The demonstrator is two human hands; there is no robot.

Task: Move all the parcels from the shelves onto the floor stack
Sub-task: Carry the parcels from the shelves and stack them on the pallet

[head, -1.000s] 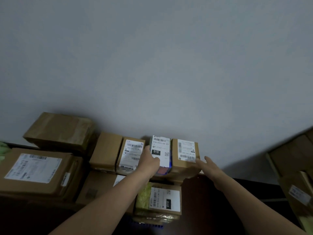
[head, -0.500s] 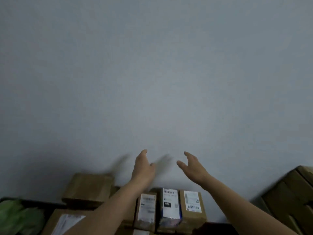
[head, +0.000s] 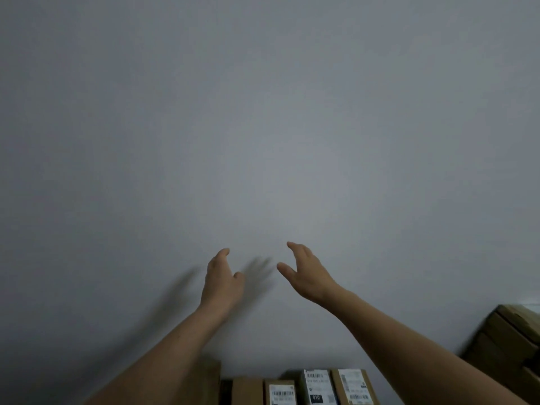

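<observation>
Two bare forearms reach up in front of a plain grey wall (head: 263, 112). The left hand (head: 222, 280) is empty, fingers extended upward and thumb slightly apart. The right hand (head: 306, 273) is also empty, fingers loosely spread and thumb pointing toward the left hand; a gap separates them. Both cast soft shadows on the wall. Well below the hands, a row of brown parcels (head: 317, 387) with white barcode labels stands side by side along the bottom edge. At the far right, more cardboard boxes (head: 511, 340) are stacked.
</observation>
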